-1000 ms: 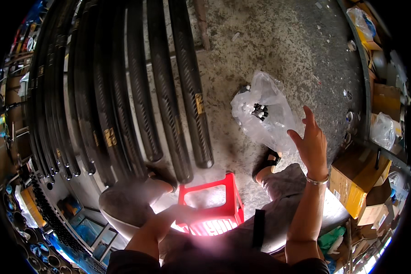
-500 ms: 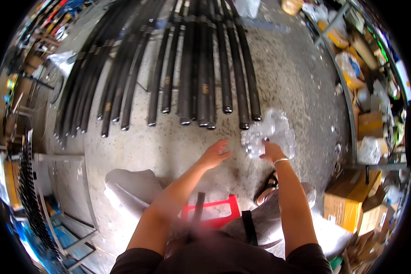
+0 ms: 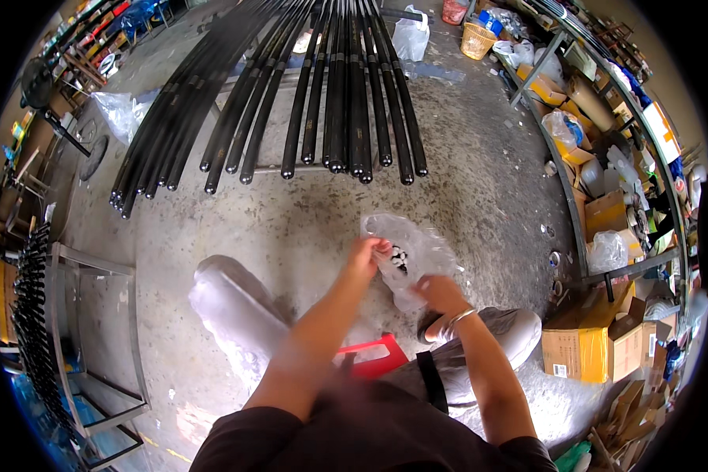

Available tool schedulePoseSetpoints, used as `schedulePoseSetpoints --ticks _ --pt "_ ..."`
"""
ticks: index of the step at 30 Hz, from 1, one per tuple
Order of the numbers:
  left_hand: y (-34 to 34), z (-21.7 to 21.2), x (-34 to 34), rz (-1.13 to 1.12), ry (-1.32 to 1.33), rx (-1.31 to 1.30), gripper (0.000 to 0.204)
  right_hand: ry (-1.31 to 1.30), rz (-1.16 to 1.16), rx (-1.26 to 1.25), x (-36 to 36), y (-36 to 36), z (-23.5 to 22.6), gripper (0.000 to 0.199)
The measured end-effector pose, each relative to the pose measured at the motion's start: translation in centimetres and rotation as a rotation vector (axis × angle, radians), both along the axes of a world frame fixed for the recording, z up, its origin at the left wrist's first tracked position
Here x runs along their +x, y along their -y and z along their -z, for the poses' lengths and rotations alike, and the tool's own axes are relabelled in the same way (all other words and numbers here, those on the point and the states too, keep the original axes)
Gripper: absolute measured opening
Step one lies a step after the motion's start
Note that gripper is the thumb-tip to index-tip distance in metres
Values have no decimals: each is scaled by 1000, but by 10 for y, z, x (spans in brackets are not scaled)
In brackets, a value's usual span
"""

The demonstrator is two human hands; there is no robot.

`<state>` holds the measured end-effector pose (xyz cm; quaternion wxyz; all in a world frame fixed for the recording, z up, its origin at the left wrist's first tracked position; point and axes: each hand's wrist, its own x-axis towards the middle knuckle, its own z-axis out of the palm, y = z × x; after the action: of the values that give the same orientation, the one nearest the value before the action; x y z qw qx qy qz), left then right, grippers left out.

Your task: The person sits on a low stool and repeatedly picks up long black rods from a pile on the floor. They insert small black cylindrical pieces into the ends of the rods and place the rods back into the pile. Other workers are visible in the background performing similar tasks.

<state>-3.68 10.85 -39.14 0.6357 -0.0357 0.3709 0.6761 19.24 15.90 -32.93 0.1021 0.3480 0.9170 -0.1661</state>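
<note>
Plastic bag point(image 3: 425, 253), small black-and-white pieces point(image 3: 400, 258) inside.

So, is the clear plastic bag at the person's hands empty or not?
Not empty: small black and white pieces show inside the clear plastic bag, beside the left hand. How full it is, I cannot tell.

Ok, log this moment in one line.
left hand: gripping bag, left edge | right hand: at bag, grip unclear | inside: black, white pieces
</note>
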Motion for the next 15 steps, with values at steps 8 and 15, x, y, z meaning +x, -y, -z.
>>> schedulePoseSetpoints --ticks 8,15 --pt "75 -40 20 163 -26 -43 35 -649 1078 135 -33 -12 -6 83" --pt "64 -2 10 35 -391 -372 52 -145 1176 70 15 -6 108 79"
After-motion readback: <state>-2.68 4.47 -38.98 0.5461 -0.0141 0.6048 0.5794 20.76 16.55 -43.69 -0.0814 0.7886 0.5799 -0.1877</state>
